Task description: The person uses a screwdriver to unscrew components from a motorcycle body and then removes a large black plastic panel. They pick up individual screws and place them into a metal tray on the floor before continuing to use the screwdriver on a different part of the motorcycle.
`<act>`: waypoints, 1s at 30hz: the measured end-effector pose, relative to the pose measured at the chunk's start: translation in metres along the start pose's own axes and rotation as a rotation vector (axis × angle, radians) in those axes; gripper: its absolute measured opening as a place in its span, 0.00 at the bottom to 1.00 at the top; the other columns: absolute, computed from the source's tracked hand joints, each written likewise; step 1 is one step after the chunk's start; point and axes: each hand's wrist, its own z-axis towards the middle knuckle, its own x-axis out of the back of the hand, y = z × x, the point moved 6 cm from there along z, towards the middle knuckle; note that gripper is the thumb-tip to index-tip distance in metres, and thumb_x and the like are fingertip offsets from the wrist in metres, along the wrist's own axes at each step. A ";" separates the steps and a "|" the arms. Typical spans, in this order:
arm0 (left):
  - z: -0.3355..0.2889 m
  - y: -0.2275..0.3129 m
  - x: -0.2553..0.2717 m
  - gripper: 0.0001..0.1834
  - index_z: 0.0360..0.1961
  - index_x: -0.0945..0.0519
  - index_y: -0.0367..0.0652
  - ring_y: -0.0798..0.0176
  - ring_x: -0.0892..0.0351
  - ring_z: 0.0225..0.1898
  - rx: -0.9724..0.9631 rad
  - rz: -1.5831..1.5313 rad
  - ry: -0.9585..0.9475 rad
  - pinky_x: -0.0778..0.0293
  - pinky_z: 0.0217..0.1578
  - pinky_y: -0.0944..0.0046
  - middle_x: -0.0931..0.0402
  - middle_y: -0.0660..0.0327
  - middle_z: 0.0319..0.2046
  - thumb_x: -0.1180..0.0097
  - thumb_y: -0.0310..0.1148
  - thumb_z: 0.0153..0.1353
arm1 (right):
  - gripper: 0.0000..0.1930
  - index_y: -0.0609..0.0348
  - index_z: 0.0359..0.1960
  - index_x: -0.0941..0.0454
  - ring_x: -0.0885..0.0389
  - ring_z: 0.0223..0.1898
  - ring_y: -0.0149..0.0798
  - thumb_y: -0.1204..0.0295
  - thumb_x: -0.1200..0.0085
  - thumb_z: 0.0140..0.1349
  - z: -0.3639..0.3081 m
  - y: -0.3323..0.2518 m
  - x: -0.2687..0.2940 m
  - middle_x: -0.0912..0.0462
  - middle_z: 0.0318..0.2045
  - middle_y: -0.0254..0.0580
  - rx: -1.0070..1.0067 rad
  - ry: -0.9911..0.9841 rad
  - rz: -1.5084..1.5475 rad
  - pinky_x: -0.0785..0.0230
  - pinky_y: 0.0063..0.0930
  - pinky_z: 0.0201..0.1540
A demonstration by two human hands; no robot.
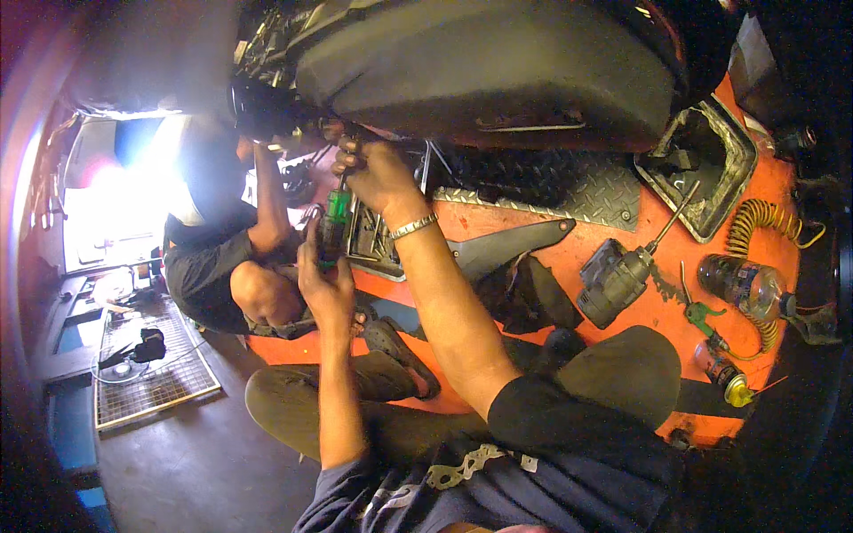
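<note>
A screwdriver point(337, 213) with a green and black handle points upward toward the underside of a large dark vehicle body panel point(498, 67). My left hand point(327, 280) is wrapped around the lower part of its handle. Higher up, the fingers of my right hand point(384, 178) are curled closed about the shaft, close under the panel's edge. The screwdriver's tip is hidden among dark parts there. Just beside the handle lies a tray of tools point(369, 235).
A co-worker point(222, 231) crouches at left, arm raised to the vehicle. On the orange floor lie a dark trim piece point(515, 244), a power drill point(617, 282), a basin point(702, 226), a plastic bottle point(737, 282), a green air blow gun point(702, 315), a coiled hose point(751, 222) and a spray can point(724, 373).
</note>
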 end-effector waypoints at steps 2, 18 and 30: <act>-0.006 -0.019 -0.003 0.42 0.64 0.37 0.43 0.48 0.31 0.53 -0.211 0.129 0.029 0.33 0.53 0.57 0.32 0.47 0.51 0.49 0.13 0.41 | 0.07 0.64 0.37 0.32 0.42 0.21 0.27 0.76 0.62 0.62 0.003 -0.003 0.004 0.37 0.21 0.31 -0.022 -0.029 0.077 0.45 0.22 0.28; 0.006 0.016 -0.019 0.23 0.52 0.28 0.36 0.57 0.23 0.40 -0.040 -0.195 0.190 0.28 0.42 0.61 0.21 0.54 0.39 0.40 0.34 0.58 | 0.12 0.54 0.26 0.34 0.46 0.16 0.22 0.67 0.62 0.68 0.020 -0.010 0.015 0.42 0.16 0.25 0.060 -0.182 -0.064 0.51 0.16 0.22; 0.007 -0.011 -0.031 0.19 0.48 0.27 0.42 0.68 0.30 0.22 0.195 -0.575 0.060 0.33 0.23 0.71 0.25 0.61 0.26 0.46 0.42 0.61 | 0.10 0.52 0.20 0.39 0.44 0.13 0.27 0.76 0.64 0.61 0.038 -0.002 0.020 0.42 0.12 0.29 0.011 -0.167 0.112 0.50 0.23 0.17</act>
